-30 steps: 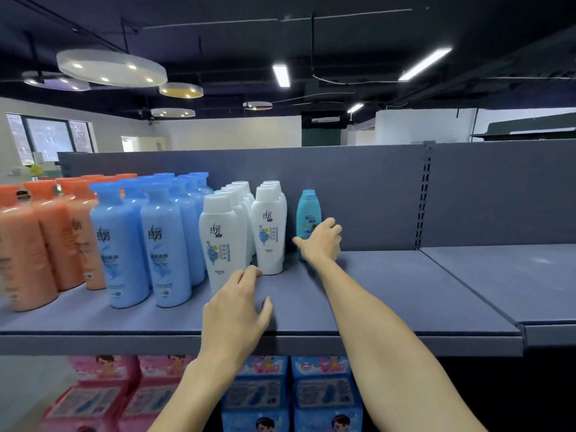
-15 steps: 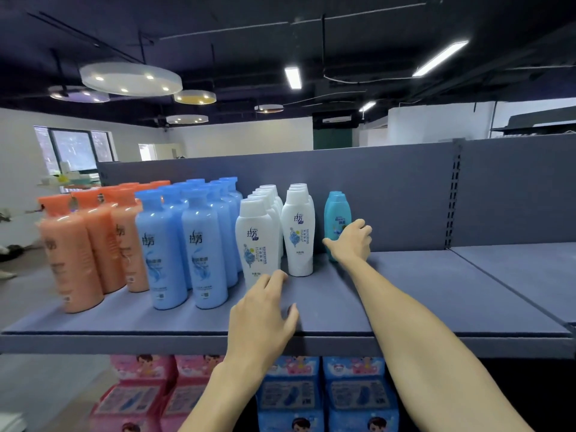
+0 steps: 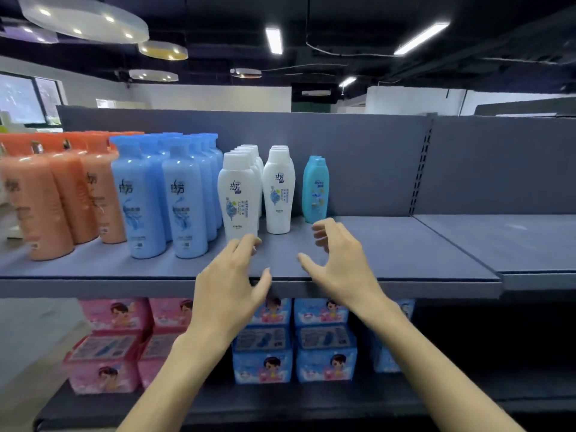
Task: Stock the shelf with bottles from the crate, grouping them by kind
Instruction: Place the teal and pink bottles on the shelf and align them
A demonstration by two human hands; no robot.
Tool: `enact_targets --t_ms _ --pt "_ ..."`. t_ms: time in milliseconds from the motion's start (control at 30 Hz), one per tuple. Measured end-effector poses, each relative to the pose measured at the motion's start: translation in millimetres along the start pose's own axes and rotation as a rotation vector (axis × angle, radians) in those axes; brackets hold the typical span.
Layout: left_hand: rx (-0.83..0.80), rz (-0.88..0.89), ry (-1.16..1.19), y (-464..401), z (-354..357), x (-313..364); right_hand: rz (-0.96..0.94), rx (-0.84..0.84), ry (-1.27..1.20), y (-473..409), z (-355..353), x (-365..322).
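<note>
While both hands hover empty over shelf front edge: left hand fingers loose, tips at base of front white bottle; right hand spread, holding nothing. Teal bottle stands upright (long axis vertical) just beyond right hand, the nearer one. Crate not in view.

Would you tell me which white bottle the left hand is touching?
The front white bottle of the left white row; the left hand has fingertips at its base.
</note>
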State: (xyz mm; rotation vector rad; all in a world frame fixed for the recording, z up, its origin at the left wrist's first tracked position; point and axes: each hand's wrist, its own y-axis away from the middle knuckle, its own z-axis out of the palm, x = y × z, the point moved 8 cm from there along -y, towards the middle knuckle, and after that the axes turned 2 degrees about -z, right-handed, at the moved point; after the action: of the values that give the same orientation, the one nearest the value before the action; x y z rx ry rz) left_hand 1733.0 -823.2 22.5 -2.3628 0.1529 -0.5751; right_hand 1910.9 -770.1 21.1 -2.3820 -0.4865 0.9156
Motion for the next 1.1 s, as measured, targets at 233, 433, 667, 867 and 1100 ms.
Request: enact_targets --t_ms 233,433,667,867,1100 --pt "-0.13 -0.072 0.03 99.1 44.6 -28.2 0.042 -0.179 -0.067 128.9 43.4 19.0" --pt "-0.461 -0.174 -0.033 201.6 137.7 -68.0 0.255 -0.438 -0.082 217.3 138.0 73.4" --pt "-0.942 -0.465 -0.159 404.0 252.1 -169.2 0.638 -0.856 -0.062 412.4 293.7 186.0" --pt "-1.284 -0.547 -0.187 556.7 319.2 -213.6 0.744 -1.067 -0.05 557.2 386.9 248.8" --pt "-1.395 -0.544 -0.142 648.5 392.9 -239.4 0.893 -1.319 0.236 668.6 439.4 320.3"
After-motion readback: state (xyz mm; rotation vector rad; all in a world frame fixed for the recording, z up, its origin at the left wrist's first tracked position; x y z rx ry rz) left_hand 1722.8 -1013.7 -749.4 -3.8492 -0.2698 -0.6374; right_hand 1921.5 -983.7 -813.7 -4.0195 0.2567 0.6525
